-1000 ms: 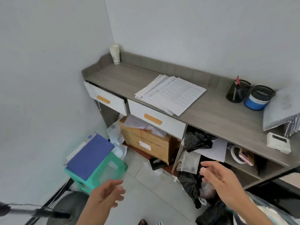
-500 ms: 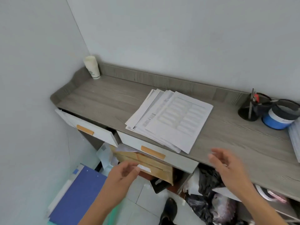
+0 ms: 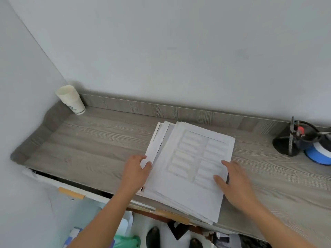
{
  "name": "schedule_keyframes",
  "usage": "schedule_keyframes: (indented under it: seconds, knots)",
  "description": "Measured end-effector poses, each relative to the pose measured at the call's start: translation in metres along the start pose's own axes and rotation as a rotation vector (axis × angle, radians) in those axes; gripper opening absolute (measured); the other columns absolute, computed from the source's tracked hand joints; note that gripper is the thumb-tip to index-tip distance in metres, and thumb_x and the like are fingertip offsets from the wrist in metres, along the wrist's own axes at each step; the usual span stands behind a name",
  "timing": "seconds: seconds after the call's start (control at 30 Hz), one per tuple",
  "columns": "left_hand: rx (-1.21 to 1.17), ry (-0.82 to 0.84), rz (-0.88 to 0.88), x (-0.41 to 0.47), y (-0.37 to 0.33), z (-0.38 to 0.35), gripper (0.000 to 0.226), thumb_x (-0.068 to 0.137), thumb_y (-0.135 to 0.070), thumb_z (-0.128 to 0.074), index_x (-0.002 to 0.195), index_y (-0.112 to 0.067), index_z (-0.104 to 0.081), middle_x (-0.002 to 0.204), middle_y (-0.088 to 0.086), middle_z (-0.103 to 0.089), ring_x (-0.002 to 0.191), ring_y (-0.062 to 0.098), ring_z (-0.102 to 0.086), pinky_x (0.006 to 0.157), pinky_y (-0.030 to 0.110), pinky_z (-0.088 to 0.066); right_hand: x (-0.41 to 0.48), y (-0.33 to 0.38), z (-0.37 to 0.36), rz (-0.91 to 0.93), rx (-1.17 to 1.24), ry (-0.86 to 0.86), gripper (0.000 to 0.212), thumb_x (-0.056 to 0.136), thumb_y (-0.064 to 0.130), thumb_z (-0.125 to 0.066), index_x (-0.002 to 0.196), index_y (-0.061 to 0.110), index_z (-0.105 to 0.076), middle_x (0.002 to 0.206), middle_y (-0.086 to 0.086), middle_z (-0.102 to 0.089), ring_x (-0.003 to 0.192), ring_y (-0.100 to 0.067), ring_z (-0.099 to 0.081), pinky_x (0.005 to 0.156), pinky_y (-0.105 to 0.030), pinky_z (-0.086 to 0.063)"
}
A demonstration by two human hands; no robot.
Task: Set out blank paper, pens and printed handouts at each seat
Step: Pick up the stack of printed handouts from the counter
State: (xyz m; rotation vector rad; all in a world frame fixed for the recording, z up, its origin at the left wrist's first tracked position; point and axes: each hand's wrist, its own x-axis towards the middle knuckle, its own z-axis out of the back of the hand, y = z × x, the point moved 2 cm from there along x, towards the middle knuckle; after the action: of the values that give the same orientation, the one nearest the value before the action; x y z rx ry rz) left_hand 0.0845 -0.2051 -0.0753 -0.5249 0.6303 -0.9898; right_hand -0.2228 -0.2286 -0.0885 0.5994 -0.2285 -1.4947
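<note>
Left hand (image 3: 137,174) sits at the left edge of the stack of papers (image 3: 188,158), thumb on top and fingers curled at the edge; whether they reach under the sheets cannot be told. Right hand (image 3: 236,183) lies flat on the right margin of the top sheet, fingers straight, holding nothing. Stack lies between the two hands on the grey desk (image 3: 89,149), its near corner overhanging the front edge. Sheets are fanned, not squared. Top sheet is printed with boxes, so probably the handouts. Handling, judged: light, limp, sheets slide on one another, corners crease easily. Best hold: square the edges, then take both long sides with thumbs above and fingers beneath; the overhanging corner gives a way under. Pens (image 3: 292,129) stand in a dark pot (image 3: 284,145) well to the right, apart from both hands.
</note>
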Motion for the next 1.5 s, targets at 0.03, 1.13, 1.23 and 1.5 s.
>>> schedule_keyframes:
  seconds: [0.03, 1.13, 1.23, 1.5]
  knots:
    - [0.025, 0.005, 0.003, 0.014, -0.001, -0.001, 0.035, 0.091, -0.026, -0.058, 0.118, -0.003, -0.059, 0.115, 0.015, -0.059, 0.108, 0.031, -0.057, 0.089, 0.037, -0.046, 0.001, 0.01, -0.007, 0.017, -0.025, 0.024, 0.062, 0.094, 0.045, -0.053, 0.148, 0.019, -0.033, 0.153, -0.004, -0.035, 0.145, -0.023, -0.022, 0.118, -0.037, -0.02]
    - [-0.776, 0.463, -0.434, 0.054, -0.108, 0.076, 0.04, 0.065, -0.005, -0.083, 0.102, -0.014, -0.071, 0.103, 0.002, -0.076, 0.096, 0.021, -0.072, 0.072, 0.027, -0.059, 0.013, 0.113, 0.082, 0.047, 1.109, -0.095, 0.034, 0.078, -0.001, -0.071, 0.111, 0.006, -0.07, 0.108, -0.007, -0.075, 0.1, -0.022, -0.072, 0.076, -0.026, -0.059]
    - [-0.728, 0.531, -0.408, 0.047, -0.09, 0.064, 0.041, 0.065, -0.008, -0.082, 0.102, -0.022, -0.072, 0.105, -0.001, -0.075, 0.098, 0.016, -0.071, 0.074, 0.023, -0.057, 0.01, 0.101, 0.065, 0.058, 0.978, -0.1, 0.044, 0.077, 0.0, -0.076, 0.116, 0.017, -0.066, 0.111, 0.001, -0.074, 0.103, -0.013, -0.07, 0.081, -0.026, -0.057]
    - [-0.524, 0.519, -0.346, 0.036, -0.083, 0.03, 0.031, 0.087, -0.019, -0.067, 0.111, -0.038, -0.062, 0.108, -0.025, -0.07, 0.103, -0.001, -0.065, 0.085, 0.02, -0.054, 0.014, 0.093, 0.041, -0.021, 0.902, -0.04, 0.035, 0.084, 0.017, -0.074, 0.117, 0.025, -0.067, 0.113, 0.009, -0.073, 0.104, -0.006, -0.069, 0.086, -0.027, -0.057]
